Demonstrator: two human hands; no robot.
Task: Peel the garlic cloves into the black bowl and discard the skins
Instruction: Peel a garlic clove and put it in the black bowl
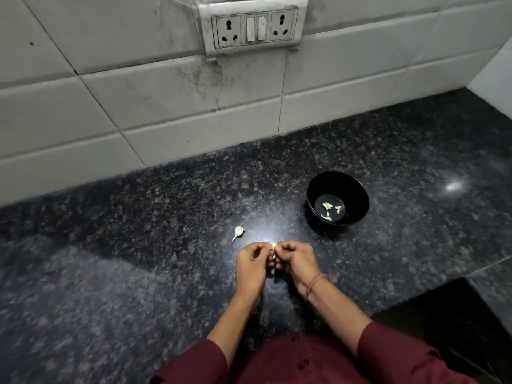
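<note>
black speckled granite counter (138, 245) fills the head view, with grimy white wall tiles (138, 106) and a socket plate (252, 26) behind. the left hand (250, 263) and right hand (297, 259) meet over the counter, fingers curled, both pinching one garlic clove (273, 246) between them. an unpeeled clove (238, 231) lies just left of the hands. the black bowl (357, 195) stands to the right, apart, with peeled cloves (331, 209) inside. a red thread (314, 285) circles the right wrist.

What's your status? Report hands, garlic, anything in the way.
One garlic clove pinched between left hand and right hand. Several peeled cloves in black bowl; one unpeeled clove on counter. Nothing between hands and bowl.
</note>
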